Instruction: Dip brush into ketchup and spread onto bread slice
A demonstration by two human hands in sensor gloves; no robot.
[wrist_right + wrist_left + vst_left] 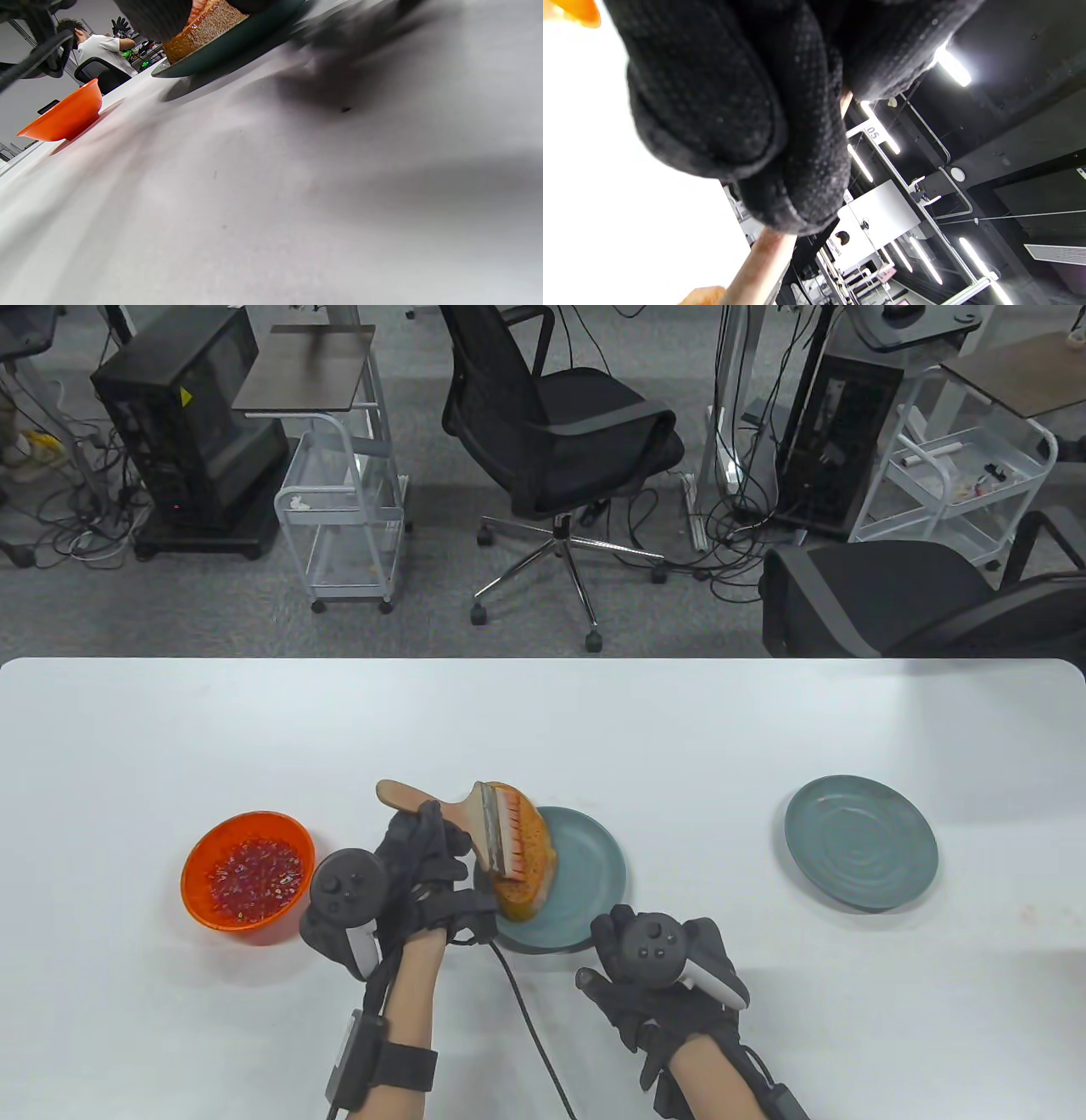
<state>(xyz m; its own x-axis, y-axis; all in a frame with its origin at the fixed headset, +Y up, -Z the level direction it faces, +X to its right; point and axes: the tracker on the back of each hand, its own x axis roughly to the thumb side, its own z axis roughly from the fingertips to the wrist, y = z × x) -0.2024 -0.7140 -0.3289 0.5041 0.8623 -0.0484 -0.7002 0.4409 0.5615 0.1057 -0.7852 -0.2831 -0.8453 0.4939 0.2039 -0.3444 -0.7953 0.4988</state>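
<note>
The brush lay with its bristles on the bread slice, which sat on the left side of the nearer teal plate; its wooden handle was gripped by the left hand. The bread's left edge was hidden behind the brush head and the glove. The right hand rested on the white table just below that plate, holding nothing; whether its fingers were curled or spread could not be told. The orange bowl of ketchup stood left of the left hand. The left wrist view was mostly filled by dark glove fabric; the right wrist view was blurred, showing the bread and the bowl only in part
</note>
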